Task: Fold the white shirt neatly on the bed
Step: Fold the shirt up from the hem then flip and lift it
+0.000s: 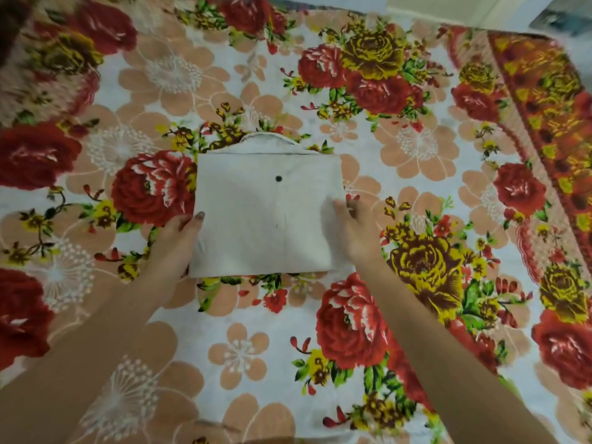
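Observation:
The white shirt [267, 216] lies folded into a compact rectangle in the middle of the bed [224, 331], with its collar showing at the far edge and a dark button on top. My left hand [173, 245] grips the shirt's left edge, thumb on top and fingers tucked under the fabric. At the right edge, my right hand [355, 232] holds the shirt with fingers on the cloth; it looks slightly blurred.
The bed is covered by a floral sheet with red and yellow roses. Its right edge with an orange-red border [544, 100] runs down the right side, and pale floor [480, 8] shows beyond the far edge.

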